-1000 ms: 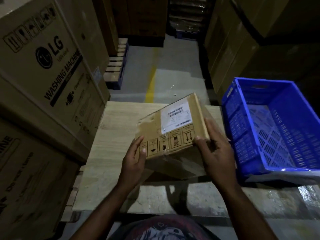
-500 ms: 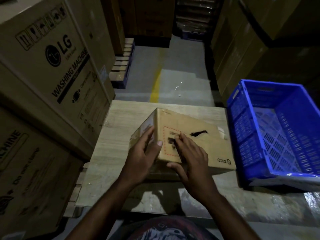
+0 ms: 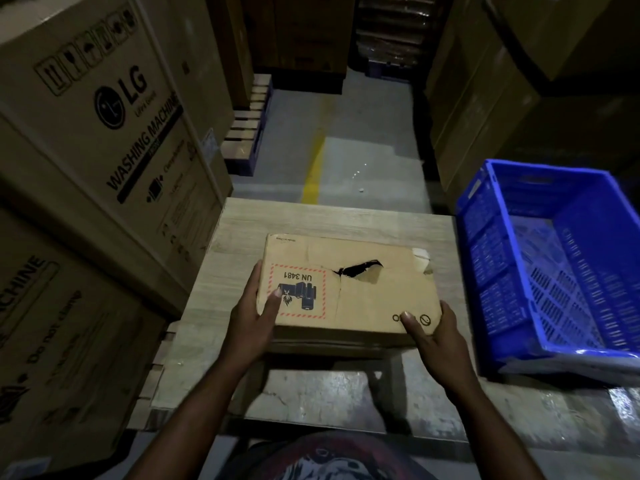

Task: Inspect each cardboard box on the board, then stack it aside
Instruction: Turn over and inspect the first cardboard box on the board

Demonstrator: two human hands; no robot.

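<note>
**Torn cardboard box held flat over the board, both hands clamped on its near corners**

Cardboard box flat over the near half of the wooden board, broad face up, long side running left to right. Hard to tell whether resting on the board or lifted just off it; dark shadow along the near bottom edge.

Left hand clamped on the near-left corner: thumb on top, pressed onto the red-hatched UN 3481 label, fingers wrapped round the left side. Right hand clamped on the near-right corner: thumb on top, over a small printed logo, other fingers hidden behind the box edge.

Jagged tear in the top face, just right of the label, with a crease running from it toward the near edge. Far-right corner crumpled, pale scrap showing there. Small print along the far-left edge, too small to read.

Just right of the board, a blue plastic crate with slotted walls and floor. On the left, tall stacked cartons printed LG WASHING MACHINE, close beside the board's left edge. Beyond the far edge, grey floor with a yellow line, a pallet at far left, more brown cartons at far right. At the near bottom, part of a dark patterned shirt.
</note>
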